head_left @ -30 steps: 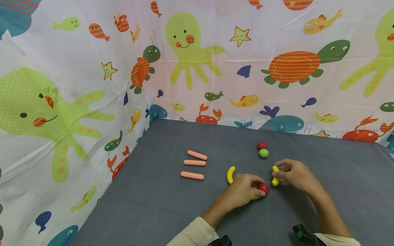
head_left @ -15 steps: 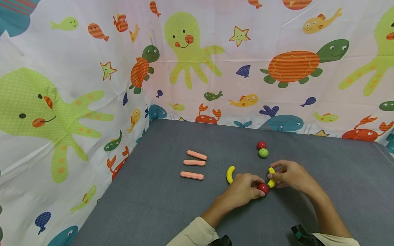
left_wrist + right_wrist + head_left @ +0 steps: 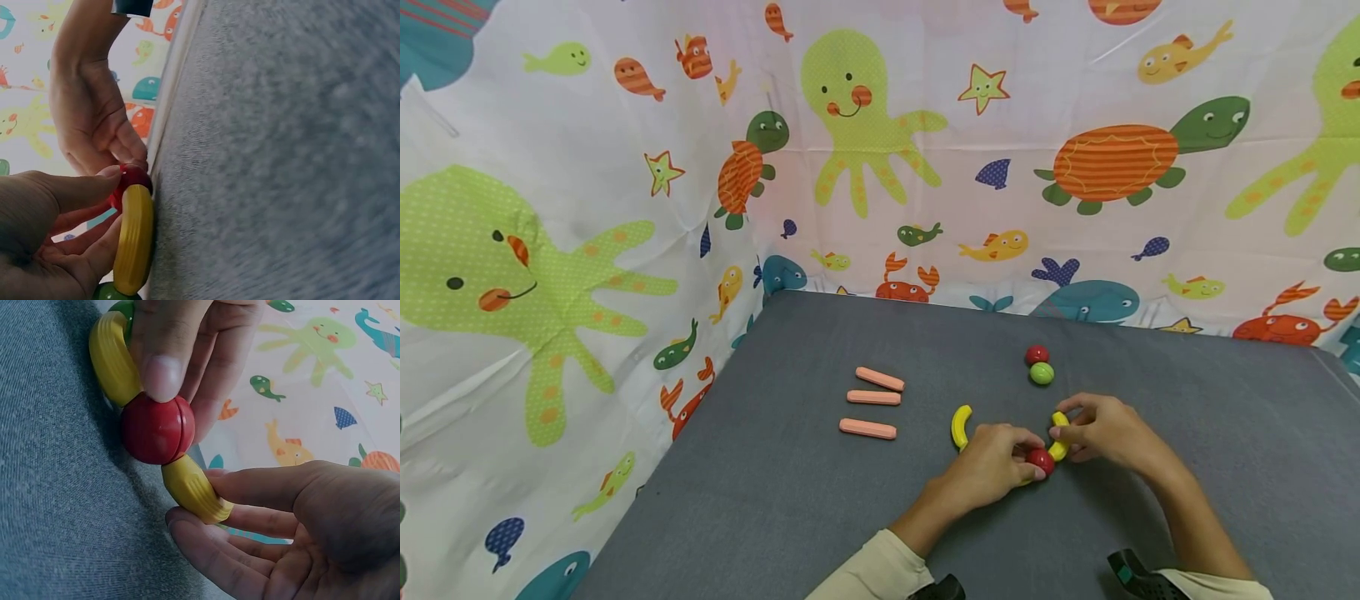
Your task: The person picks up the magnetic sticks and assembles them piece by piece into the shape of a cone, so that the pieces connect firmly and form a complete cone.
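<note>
My left hand (image 3: 996, 458) pinches a glossy red ball (image 3: 1041, 461) between thumb and fingers, low over the grey table. In my right hand (image 3: 1108, 429) is a yellow curved, ridged piece (image 3: 197, 490), pinched by thumb and fingers, its end right at the red ball. On the ball's other side a second yellow curved piece (image 3: 134, 240) adjoins it, leading to a green ball (image 3: 112, 292) partly hidden by the left hand. Beyond that hand, another yellow curved piece (image 3: 960, 427) shows its upper part; its lower end is hidden.
Three pink sticks (image 3: 868, 428) lie on the grey table (image 3: 760, 500) to the left. A loose red ball (image 3: 1037, 355) and a light green ball (image 3: 1042, 373) sit together at the back. A curtain (image 3: 925, 192) printed with sea animals borders the table.
My right hand has moved left with its yellow curved piece, turning it so that its near end meets the red ball. The left hand has stayed in place.
</note>
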Demonstrator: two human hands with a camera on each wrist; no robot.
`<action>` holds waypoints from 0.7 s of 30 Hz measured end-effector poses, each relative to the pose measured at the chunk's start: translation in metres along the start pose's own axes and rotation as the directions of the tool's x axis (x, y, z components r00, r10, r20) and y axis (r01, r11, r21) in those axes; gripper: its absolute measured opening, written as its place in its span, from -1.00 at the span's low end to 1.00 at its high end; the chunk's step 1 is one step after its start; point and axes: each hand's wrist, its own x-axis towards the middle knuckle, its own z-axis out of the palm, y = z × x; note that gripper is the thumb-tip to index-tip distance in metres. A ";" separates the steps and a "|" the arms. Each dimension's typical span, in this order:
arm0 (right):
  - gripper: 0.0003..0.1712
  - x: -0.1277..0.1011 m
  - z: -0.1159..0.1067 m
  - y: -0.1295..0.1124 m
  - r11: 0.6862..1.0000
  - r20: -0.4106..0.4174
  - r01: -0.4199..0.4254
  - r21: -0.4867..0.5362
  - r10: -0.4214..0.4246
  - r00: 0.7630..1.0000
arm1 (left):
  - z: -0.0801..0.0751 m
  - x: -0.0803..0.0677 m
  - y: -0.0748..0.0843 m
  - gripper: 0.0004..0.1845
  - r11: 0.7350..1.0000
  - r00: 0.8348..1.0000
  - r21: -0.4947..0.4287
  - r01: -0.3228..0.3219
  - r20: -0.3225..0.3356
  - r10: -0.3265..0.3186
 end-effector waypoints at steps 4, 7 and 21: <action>-0.42 0.001 0.000 0.002 1.000 0.007 0.001 -0.010 0.000 1.000 | -0.006 0.001 -0.001 -0.69 0.999 1.000 -0.037 -0.003 -0.024 0.002; -0.42 0.002 0.001 0.004 1.000 0.006 0.003 -0.025 -0.003 1.000 | -0.015 0.002 -0.004 -0.69 0.997 0.997 -0.080 0.011 -0.073 -0.017; -0.22 0.003 0.003 -0.002 0.992 0.015 -0.064 -0.107 0.066 0.998 | -0.065 -0.003 -0.033 -0.57 0.966 0.947 -0.018 0.256 -0.197 -0.255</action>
